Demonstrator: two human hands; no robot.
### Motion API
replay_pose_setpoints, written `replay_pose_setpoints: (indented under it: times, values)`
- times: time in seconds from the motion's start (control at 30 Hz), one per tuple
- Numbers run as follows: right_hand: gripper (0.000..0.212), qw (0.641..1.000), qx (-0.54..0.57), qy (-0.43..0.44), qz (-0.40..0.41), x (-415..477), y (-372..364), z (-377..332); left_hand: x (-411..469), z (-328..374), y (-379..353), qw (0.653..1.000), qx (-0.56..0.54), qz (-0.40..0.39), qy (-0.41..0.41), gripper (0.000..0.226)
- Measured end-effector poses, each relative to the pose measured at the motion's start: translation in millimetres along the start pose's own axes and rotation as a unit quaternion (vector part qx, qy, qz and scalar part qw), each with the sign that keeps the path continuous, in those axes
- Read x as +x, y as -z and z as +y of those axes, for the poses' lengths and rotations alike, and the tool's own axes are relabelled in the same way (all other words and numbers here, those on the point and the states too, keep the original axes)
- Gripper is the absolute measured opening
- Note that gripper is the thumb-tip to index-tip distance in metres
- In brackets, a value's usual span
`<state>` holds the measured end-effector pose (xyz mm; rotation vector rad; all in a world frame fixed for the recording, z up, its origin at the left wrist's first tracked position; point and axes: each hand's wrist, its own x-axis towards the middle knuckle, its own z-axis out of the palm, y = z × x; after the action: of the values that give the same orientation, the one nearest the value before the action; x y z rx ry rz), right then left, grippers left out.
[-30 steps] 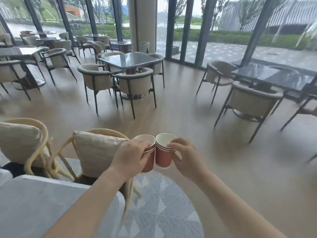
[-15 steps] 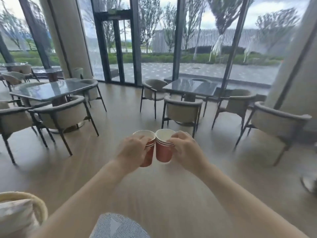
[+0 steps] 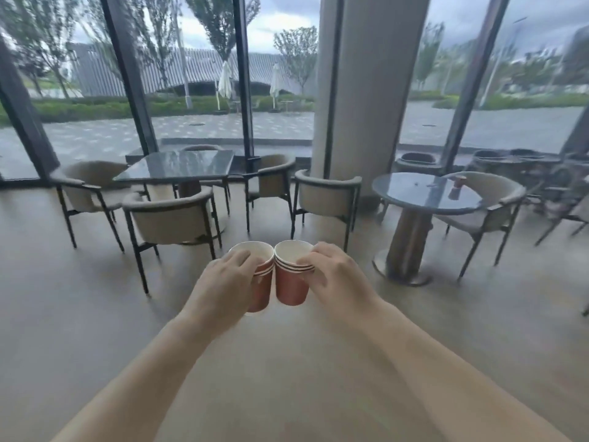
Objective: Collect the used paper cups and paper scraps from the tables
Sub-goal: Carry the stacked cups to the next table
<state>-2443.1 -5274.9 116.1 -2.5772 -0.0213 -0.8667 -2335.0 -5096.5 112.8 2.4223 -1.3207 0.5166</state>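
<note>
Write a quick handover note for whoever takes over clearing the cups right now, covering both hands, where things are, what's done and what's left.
Left hand: holding a red paper cup stack by the rim.
Right hand: holding a second red cup stack, several rims nested. The two stacks touch side by side, carried above the floor.
Done: these cups are collected.
Left: one red cup stands on the round table ahead right, with small pale bits near it, too blurred to identify. The square table shows nothing to collect from here. Consider nesting the stacks to free a hand.
</note>
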Motion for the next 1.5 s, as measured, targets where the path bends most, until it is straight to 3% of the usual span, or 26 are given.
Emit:
replay_pose_setpoints:
  times: [0.2,0.47,0.77,1.0,1.27,1.5]
  values:
    - [0.022,0.994,-0.06,-0.085,0.041,-20.4,37.8,59.1,64.2,45.8,-39.0,0.995,-0.015,-0.019,-0.096,0.043]
    - [0.022,0.973,-0.131,-0.16,0.1,-22.7,61.7,137.1,154.8,84.0,-104.8,0.982,-0.087,-0.009,-0.165,0.024]
    - [0.021,0.953,-0.139,-0.226,0.147,14.8,18.7,216.7,216.6,51.8,-179.7,0.972,-0.169,-0.054,-0.156,0.03]
    - [0.018,0.937,-0.125,-0.301,0.127,29.7,-22.3,279.6,270.4,34.3,-253.6,0.958,-0.205,-0.1,-0.174,0.033]
    - [0.02,0.899,-0.135,-0.391,0.143,29.5,-11.9,363.0,347.2,71.6,-330.6,0.939,-0.229,-0.139,-0.216,0.027]
    - [0.018,0.879,-0.143,-0.432,0.142,42.9,16.2,495.9,456.9,134.2,-423.3,0.927,-0.247,-0.16,-0.232,0.026]
